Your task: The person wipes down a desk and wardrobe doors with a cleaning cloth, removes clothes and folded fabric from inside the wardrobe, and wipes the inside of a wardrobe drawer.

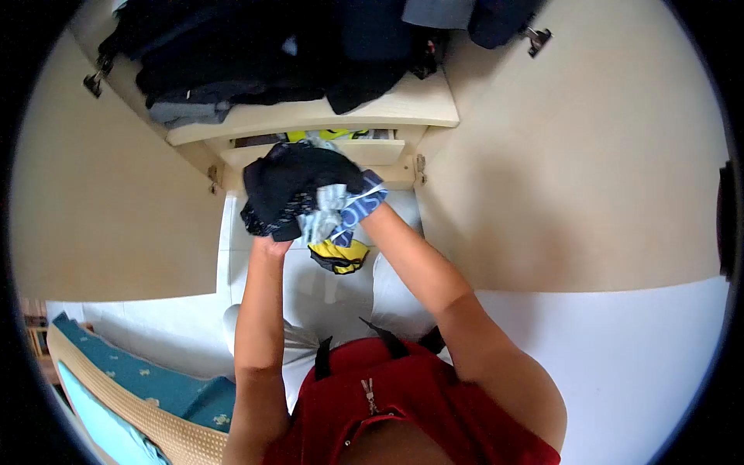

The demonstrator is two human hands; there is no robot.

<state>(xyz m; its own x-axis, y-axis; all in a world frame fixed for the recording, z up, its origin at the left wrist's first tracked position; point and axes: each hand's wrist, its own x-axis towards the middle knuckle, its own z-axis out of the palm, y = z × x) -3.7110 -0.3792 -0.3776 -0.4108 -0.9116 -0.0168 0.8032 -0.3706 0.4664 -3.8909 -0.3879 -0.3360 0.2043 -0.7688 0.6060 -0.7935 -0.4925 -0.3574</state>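
Between my two hands is a bundle of clothes (pixel 298 182), mostly black, with a speckled dark piece, a pale grey-blue piece and a blue cloth with white lettering (pixel 361 208). My left hand (pixel 273 246) supports it from below at the near left; its fingers are under the cloth. At the right side, my right hand (pixel 370 215) grips the bundle, largely covered by the blue cloth. Just beyond the bundle, a drawer (pixel 372 152) stands partly pulled out with yellow-green and grey cloth in it. A yellow and black cloth item (pixel 341 256) lies on the floor beneath.
Two wardrobe doors, left (pixel 124 186) and right (pixel 589 170), stand swung out on either side. Dark folded clothes (pixel 256 62) fill the shelf (pixel 387 108) above the drawer. A piece of furniture with a teal patterned cloth (pixel 155 368) is at the lower left.
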